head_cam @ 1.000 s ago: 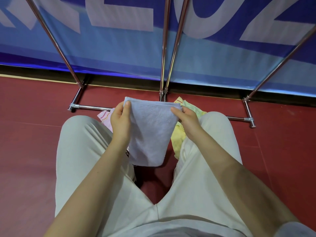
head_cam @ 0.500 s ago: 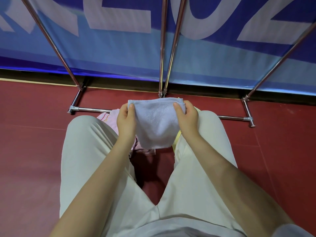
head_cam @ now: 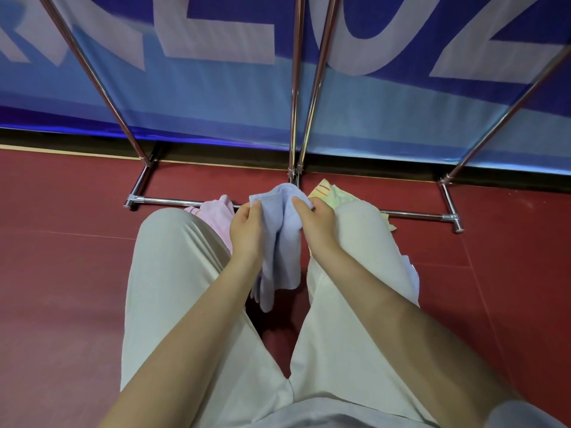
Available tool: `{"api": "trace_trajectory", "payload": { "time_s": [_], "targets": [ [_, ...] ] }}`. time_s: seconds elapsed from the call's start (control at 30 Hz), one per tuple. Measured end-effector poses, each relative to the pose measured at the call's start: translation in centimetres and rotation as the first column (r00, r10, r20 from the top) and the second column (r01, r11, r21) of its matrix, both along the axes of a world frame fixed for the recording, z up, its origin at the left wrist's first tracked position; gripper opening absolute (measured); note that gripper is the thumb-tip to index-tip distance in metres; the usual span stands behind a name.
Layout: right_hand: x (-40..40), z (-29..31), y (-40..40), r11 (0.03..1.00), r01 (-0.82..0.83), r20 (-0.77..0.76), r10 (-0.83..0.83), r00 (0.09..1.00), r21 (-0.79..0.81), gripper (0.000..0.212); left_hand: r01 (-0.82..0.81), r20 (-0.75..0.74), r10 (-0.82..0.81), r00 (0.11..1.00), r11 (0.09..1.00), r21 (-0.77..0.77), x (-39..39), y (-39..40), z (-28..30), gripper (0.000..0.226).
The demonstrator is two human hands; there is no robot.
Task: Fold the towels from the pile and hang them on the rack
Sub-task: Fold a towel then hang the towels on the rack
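I hold a pale blue towel [head_cam: 282,239] up between my knees, bunched in the middle. My left hand [head_cam: 247,233] has a closed grip on its left top corner, thumb over the front of the cloth. My right hand [head_cam: 319,230] pinches the right top corner in the same closed grip, close beside the left, so the cloth humps up between them and hangs down below my wrists in loose folds. Just beyond my left grip a pink towel [head_cam: 216,211] lies against my left trouser leg [head_cam: 173,273]. Just beyond my right grip a yellow towel [head_cam: 332,193] lies on the red floor [head_cam: 61,257], partly behind my right knee. Past both, the rack's [head_cam: 296,118] chrome poles rise from its bottom bar in front of a blue banner [head_cam: 200,103].
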State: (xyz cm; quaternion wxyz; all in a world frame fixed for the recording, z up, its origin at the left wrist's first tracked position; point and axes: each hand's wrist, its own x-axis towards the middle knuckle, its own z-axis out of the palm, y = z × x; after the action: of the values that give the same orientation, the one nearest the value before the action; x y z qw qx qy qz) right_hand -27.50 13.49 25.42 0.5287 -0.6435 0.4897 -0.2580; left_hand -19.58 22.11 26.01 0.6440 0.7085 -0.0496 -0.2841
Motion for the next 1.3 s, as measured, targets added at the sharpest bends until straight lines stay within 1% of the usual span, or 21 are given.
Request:
{"api": "trace_trajectory", "payload": {
  "time_s": [0.1, 0.17, 0.27, 0.37, 0.47, 0.57, 0.67, 0.73, 0.77, 0.8, 0.87, 0.9, 0.93, 0.97, 1.03, 1.07, 1.1, 1.13, 1.2, 1.23, 1.3],
  "targets": [
    [0.5, 0.3, 0.5, 0.997, 0.012, 0.054, -0.015, 0.998, 0.072, 0.036, 0.019, 0.064, -0.021, 0.998, 1.0, 0.021, -0.4, 0.0, -0.1, 0.026],
    [0.8, 0.4, 0.9, 0.997, 0.016, 0.084, -0.023, 0.996, 0.077, 0.032, 0.015, 0.136, -0.019, 0.991, 0.999, 0.033, -0.6, 0.0, 0.0, 0.025],
    [1.3, 0.5, 1.8, 0.998, 0.021, 0.113, -0.028, 0.993, 0.061, 0.037, -0.023, 0.199, 0.013, 0.98, 0.999, 0.044, -0.8, 0.1, 0.3, 0.023],
    [1.7, 0.7, 2.7, 0.999, -0.001, 0.133, -0.005, 0.991, 0.041, 0.038, -0.056, 0.186, 0.05, 0.981, 0.998, 0.028, -0.7, 0.2, 0.7, 0.024],
    [2.1, 1.0, 3.3, 0.999, -0.024, 0.154, 0.016, 0.988, 0.048, 0.03, -0.045, 0.181, 0.046, 0.982, 0.999, -0.006, -0.6, 0.4, 0.9, 0.027],
    [2.3, 1.6, 3.7, 0.998, -0.014, 0.177, 0.001, 0.984, 0.068, 0.019, -0.014, 0.235, 0.019, 0.972, 1.0, -0.023, -0.7, 0.6, 1.2, 0.028],
    [2.5, 1.9, 4.0, 0.996, -0.024, 0.201, 0.007, 0.98, 0.08, 0.017, -0.015, 0.254, 0.028, 0.967, 0.999, -0.05, -0.6, 0.8, 1.2, 0.025],
    [2.5, 2.2, 4.3, 0.993, -0.054, 0.26, 0.026, 0.965, 0.103, 0.021, -0.033, 0.223, 0.049, 0.974, 0.997, -0.073, -0.3, 0.7, 1.2, 0.025],
    [2.5, 2.4, 4.5, 0.993, -0.079, 0.284, 0.052, 0.958, 0.085, 0.023, -0.046, 0.183, 0.06, 0.981, 0.996, -0.082, -0.1, 0.7, 1.1, 0.027],
    [2.5, 2.5, 4.6, 0.995, -0.101, 0.292, 0.089, 0.952, 0.026, 0.021, -0.067, 0.127, 0.078, 0.989, 0.994, -0.089, 0.1, 0.7, 1.2, 0.028],
    [2.4, 2.6, 4.4, 0.968, -0.114, 0.253, 0.171, 0.952, -0.223, 0.013, -0.109, 0.023, 0.111, 0.994, 0.991, -0.083, 0.7, 0.5, 1.4, 0.029],
    [2.4, 2.3, 4.1, 0.926, -0.107, 0.204, 0.191, 0.96, -0.363, 0.01, -0.116, -0.008, 0.116, 0.993, 0.991, -0.071, 1.0, 0.4, 1.5, 0.028],
    [2.4, 2.0, 3.7, 0.879, -0.098, 0.141, 0.183, 0.973, -0.466, 0.011, -0.113, -0.039, 0.111, 0.993, 0.992, -0.057, 1.2, 0.3, 1.6, 0.025],
    [2.4, 1.7, 3.4, 0.854, -0.082, 0.092, 0.15, 0.984, -0.514, 0.018, -0.107, -0.065, 0.103, 0.992, 0.993, -0.057, 1.3, 0.3, 1.7, 0.021],
    [2.3, 1.6, 2.8, 0.874, -0.035, 0.089, 0.09, 0.992, -0.485, 0.04, -0.08, -0.118, 0.071, 0.99, 0.993, -0.081, 1.3, 0.5, 2.1, 0.022],
    [2.3, 1.5, 2.6, 0.893, -0.03, 0.1, 0.084, 0.991, -0.449, 0.05, -0.059, -0.128, 0.047, 0.991, 0.994, -0.096, 1.4, 0.6, 2.2, 0.024],
    [2.2, 1.7, 2.4, 0.912, -0.051, 0.087, 0.095, 0.992, -0.407, 0.054, -0.035, -0.107, 0.023, 0.994, 0.993, -0.111, 1.5, 0.7, 2.2, 0.026],
    [2.1, 1.8, 2.3, 0.932, -0.09, 0.058, 0.118, 0.991, -0.35, 0.053, -0.01, -0.076, 0.001, 0.997, 0.993, -0.122, 1.6, 0.8, 2.3, 0.025],
    [1.9, 2.1, 2.1, 0.951, -0.169, -0.024, 0.169, 0.985, -0.258, 0.045, 0.005, -0.038, -0.009, 0.999, 0.993, -0.121, 1.6, 0.9, 2.2, 0.018],
    [1.8, 2.2, 2.1, 0.952, -0.176, -0.057, 0.167, 0.984, -0.251, 0.042, 0.002, -0.016, -0.004, 1.0, 0.994, -0.106, 1.6, 1.0, 2.0, 0.02],
    [1.6, 2.1, 2.1, 0.954, -0.152, -0.076, 0.137, 0.988, -0.259, 0.039, 0.016, 0.025, -0.014, 1.0, 0.997, -0.07, 1.3, 1.0, 1.8, 0.024]
  ]
}}
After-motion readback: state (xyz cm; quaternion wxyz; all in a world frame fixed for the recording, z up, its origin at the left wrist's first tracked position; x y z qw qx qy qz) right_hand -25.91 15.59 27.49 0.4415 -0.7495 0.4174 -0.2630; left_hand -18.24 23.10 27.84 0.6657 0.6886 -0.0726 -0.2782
